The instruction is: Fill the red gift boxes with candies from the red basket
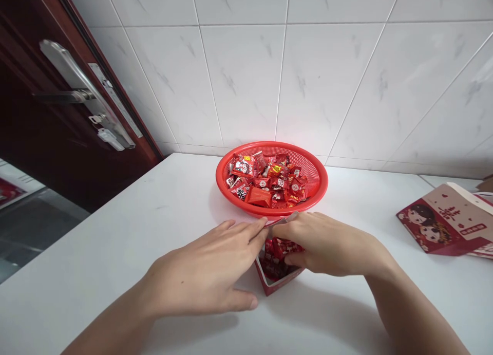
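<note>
White surface (185, 190): left hand (208, 273) spread by the box (278, 284), right hand (335, 244) partly inside, pinch unclear; likely light, I'd hold its sides.

The left hand (204, 273) and right hand (331, 242) are bare, as are the 2 forearms (410, 303). The left has slim fingers (234, 232), a rounded thumb (242, 300) with a short nail, and 1 small round spot (182, 282) on its back. The 2 wrists (375, 260) are narrow, and the forearms widen smoothly above them.
</note>
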### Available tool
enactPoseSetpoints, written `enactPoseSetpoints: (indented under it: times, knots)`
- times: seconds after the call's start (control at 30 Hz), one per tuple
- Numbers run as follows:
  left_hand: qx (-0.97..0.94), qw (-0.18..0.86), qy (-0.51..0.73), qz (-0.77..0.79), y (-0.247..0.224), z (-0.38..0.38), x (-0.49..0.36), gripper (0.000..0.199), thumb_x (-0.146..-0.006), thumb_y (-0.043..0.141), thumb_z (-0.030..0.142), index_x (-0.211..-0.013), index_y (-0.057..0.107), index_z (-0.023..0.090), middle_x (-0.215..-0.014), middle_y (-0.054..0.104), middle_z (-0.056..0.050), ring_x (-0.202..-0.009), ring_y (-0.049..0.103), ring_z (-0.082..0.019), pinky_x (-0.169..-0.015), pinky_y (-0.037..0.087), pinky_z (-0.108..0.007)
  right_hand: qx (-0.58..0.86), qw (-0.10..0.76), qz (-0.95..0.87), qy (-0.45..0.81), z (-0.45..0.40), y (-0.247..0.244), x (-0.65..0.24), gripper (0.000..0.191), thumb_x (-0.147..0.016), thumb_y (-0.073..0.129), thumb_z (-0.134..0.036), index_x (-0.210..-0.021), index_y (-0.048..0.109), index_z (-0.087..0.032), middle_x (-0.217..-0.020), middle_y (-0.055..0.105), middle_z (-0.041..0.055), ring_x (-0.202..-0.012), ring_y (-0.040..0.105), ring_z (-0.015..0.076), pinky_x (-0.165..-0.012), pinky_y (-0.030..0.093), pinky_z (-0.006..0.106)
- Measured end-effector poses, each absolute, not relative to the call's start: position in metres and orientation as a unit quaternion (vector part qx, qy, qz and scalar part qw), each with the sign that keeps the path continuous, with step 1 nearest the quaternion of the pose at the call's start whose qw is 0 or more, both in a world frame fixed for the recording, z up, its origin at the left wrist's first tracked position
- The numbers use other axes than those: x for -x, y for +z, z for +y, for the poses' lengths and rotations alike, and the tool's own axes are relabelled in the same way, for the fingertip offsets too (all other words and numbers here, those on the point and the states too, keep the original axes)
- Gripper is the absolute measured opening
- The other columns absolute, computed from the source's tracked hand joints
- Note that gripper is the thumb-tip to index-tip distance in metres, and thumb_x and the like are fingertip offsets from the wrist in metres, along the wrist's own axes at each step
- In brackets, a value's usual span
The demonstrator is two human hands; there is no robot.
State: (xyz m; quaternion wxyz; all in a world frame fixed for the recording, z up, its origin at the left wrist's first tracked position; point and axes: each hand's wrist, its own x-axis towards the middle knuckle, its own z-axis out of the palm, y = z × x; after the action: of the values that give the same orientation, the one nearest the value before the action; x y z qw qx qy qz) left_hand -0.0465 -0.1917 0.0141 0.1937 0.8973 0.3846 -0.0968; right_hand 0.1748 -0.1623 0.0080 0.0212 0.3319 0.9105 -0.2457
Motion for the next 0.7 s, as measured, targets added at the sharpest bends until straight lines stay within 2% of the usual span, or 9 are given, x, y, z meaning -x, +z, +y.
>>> enactPoseSetpoints:
  times: [0.07,0.17,0.23,0.33,0.4,0.57,0.7]
  knots:
    - [-0.898,0.193,-0.096,0.384,0.014,-0.192,0.046,0.082,-0.087,0.070,0.046,-0.157,0.039,0.016,-0.162,0.043,-0.018,-0.148,0.042,-0.036,-0.119,0.036,-0.047,-0.325,0.052,0.912,-0.246,-0.162,0.008,-0.174,0.009,-0.081,0.064,-0.010,-0.086,0.062,-0.017,-0.080,0.063,0.0009,-0.064,0.047,0.0131,-0.056,0.031,0.027]
    - [-0.897,0.189,-0.107,0.385,0.014,-0.193,0.046,0.084,-0.087,0.070,0.048,-0.158,0.038,0.016,-0.162,0.042,-0.017,-0.148,0.042,-0.036,-0.119,0.036,-0.046,-0.332,0.087,0.911,-0.229,-0.161,0.006,-0.174,0.005,-0.081,0.065,-0.015,-0.080,0.060,-0.017,-0.078,0.063,0.0021,-0.063,0.047,0.0137,-0.053,0.029,0.027]
    - [-0.897,0.187,-0.112,0.385,0.014,-0.193,0.047,0.085,-0.088,0.068,0.048,-0.159,0.035,0.017,-0.165,0.039,-0.017,-0.150,0.039,-0.036,-0.120,0.034,-0.045,-0.347,0.083,0.907,-0.225,-0.161,0.008,-0.175,0.004,-0.081,0.063,-0.012,-0.083,0.063,-0.016,-0.080,0.066,0.0033,-0.063,0.050,0.0143,-0.053,0.030,0.028]
    - [-0.896,0.203,-0.096,0.384,0.014,-0.192,0.047,0.085,-0.090,0.067,0.054,-0.160,0.034,0.019,-0.165,0.038,-0.017,-0.151,0.037,-0.036,-0.121,0.032,-0.045,-0.344,0.030,0.904,-0.251,-0.162,0.016,-0.184,0.018,-0.086,0.059,-0.010,-0.099,0.067,-0.018,-0.089,0.071,0.0032,-0.070,0.058,0.0156,-0.058,0.037,0.027]
    - [-0.893,0.230,-0.071,0.381,0.014,-0.189,0.047,0.083,-0.091,0.065,0.058,-0.160,0.035,0.023,-0.163,0.042,-0.014,-0.148,0.042,-0.035,-0.118,0.035,-0.043,-0.341,-0.012,0.902,-0.264,-0.163,0.022,-0.194,0.022,-0.089,0.059,-0.011,-0.108,0.067,-0.020,-0.096,0.073,0.0031,-0.078,0.062,0.0163,-0.064,0.042,0.027]
    - [-0.885,0.285,-0.015,0.368,0.020,-0.176,0.043,0.067,-0.095,0.060,0.056,-0.156,0.040,0.037,-0.145,0.062,-0.004,-0.131,0.058,-0.030,-0.102,0.046,-0.035,-0.393,-0.065,0.891,-0.217,-0.159,0.031,-0.219,0.014,-0.094,0.061,-0.023,-0.106,0.067,-0.021,-0.107,0.071,0.0060,-0.087,0.064,0.0191,-0.070,0.045,0.031]
    - [-0.878,0.300,-0.019,0.372,0.024,-0.167,0.044,0.051,-0.094,0.062,0.055,-0.140,0.059,0.034,-0.131,0.069,-0.001,-0.119,0.065,-0.028,-0.093,0.048,-0.030,-0.375,-0.040,0.893,-0.247,-0.153,0.032,-0.217,0.008,-0.096,0.060,-0.023,-0.095,0.068,-0.021,-0.100,0.071,0.0037,-0.085,0.063,0.0179,-0.072,0.046,0.030]
